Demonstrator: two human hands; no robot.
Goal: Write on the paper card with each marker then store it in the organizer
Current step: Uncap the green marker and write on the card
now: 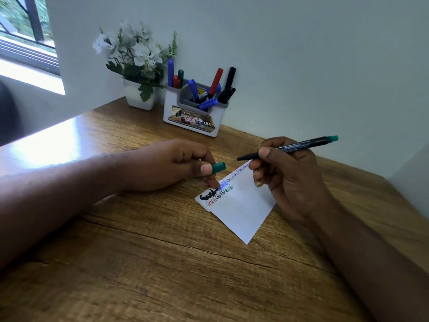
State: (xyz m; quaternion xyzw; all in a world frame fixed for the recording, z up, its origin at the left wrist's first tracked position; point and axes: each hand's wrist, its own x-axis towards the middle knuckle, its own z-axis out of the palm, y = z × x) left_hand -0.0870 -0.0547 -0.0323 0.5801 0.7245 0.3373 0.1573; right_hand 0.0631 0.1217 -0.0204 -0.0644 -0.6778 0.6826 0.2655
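Observation:
A white paper card lies on the wooden desk, with words in black, blue, red and green ink along its far edge. My right hand holds an uncapped black marker with a green end, tip pointing left just above the card's far corner. My left hand pinches the green cap between thumb and fingers, and one fingertip presses on the card's left edge. The white and grey organizer stands at the back against the wall and holds several blue, red, green and black markers.
A white pot of white flowers stands left of the organizer. The wall runs close behind both and along the desk's right side. A window is at the far left, throwing glare on the desk's left part.

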